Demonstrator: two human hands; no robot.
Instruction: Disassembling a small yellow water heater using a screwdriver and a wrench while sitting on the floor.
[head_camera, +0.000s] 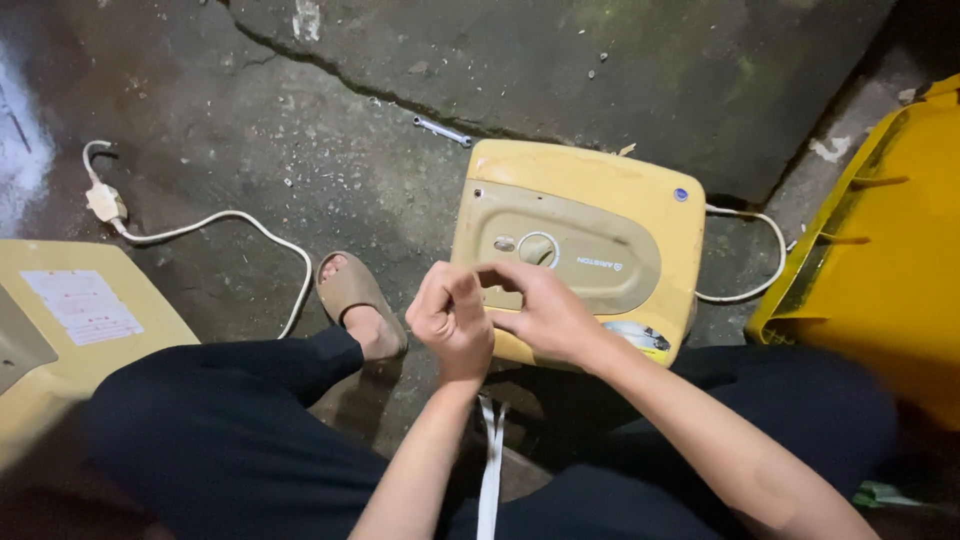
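Observation:
My left hand is curled into a fist just in front of a yellowed, boxy water heater lying face up on the concrete floor. My right hand reaches across, its fingertips pinched against the left hand's fingers. Whatever may be between them is hidden. Both hands hover over the heater's near left corner, by a round dial in its recessed panel. A white cord loops out of the heater's right side.
A small wrench lies on the floor behind the heater. A white cable with a plug snakes at left past my sandalled foot. Another yellowed casing sits at left, a yellow plastic bin at right.

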